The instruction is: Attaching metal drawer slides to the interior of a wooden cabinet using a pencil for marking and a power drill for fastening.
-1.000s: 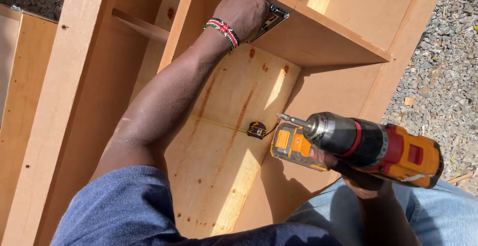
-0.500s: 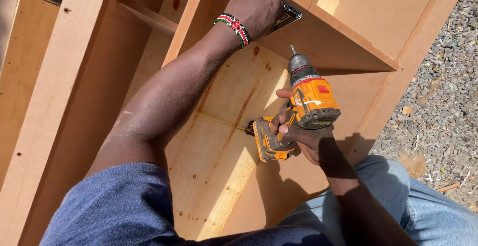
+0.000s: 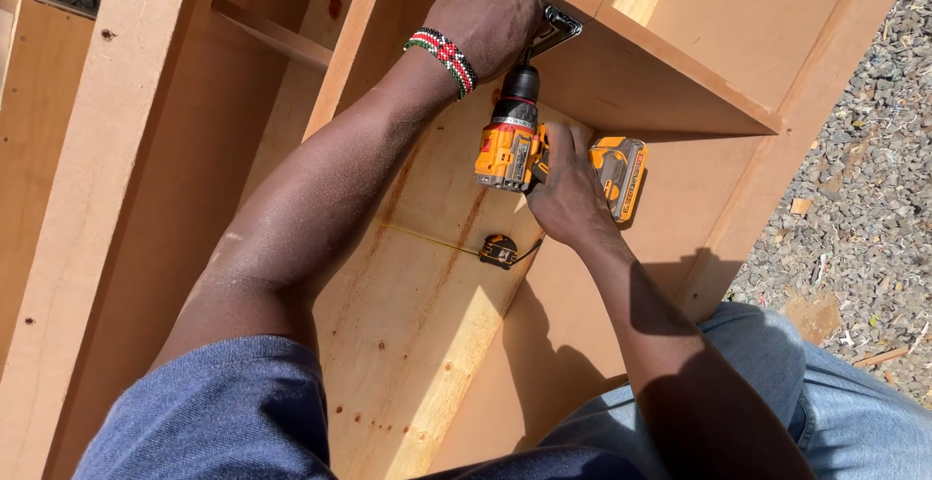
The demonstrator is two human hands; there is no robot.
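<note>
- Cordless drill [image 3: 529, 145], orange and black, is up inside the wooden cabinet [image 3: 116, 150], its nose aimed upward at a metal bracket [image 3: 558, 26] on the edge of a shelf board [image 3: 660, 72].
- Right hand [image 3: 566, 192] is wrapped around the drill's grip, fingers closed on it; the battery block sticks out to the right of the knuckles.
- Left hand [image 3: 488, 22] is curled in a loose fist over the shelf edge, pressing on the bracket right above the drill's chuck; the bracket's silver end shows just past the fingers.
- Beaded wristband [image 3: 444, 56], red, green, white and black, sits on the left wrist.
- Drill's black chuck lies just below the left hand, touching or nearly touching the bracket; the bit itself is hidden, so the contact cannot be told for sure.
- Tape measure [image 3: 499, 250], small, black and yellow, lies on the plywood back panel [image 3: 417, 325] beneath the drill, with its yellow blade pulled out to the left across the panel.
- Back panel shows rusty-brown streaks and spots and is partly in bright sun, partly under the arms' shadow.
- Person's blue sleeve [image 3: 223, 412] fills the lower left, and a knee in blue jeans [image 3: 835, 412] shows at lower right.
- Gravel ground [image 3: 874, 179] lies beside the cabinet on the right.
</note>
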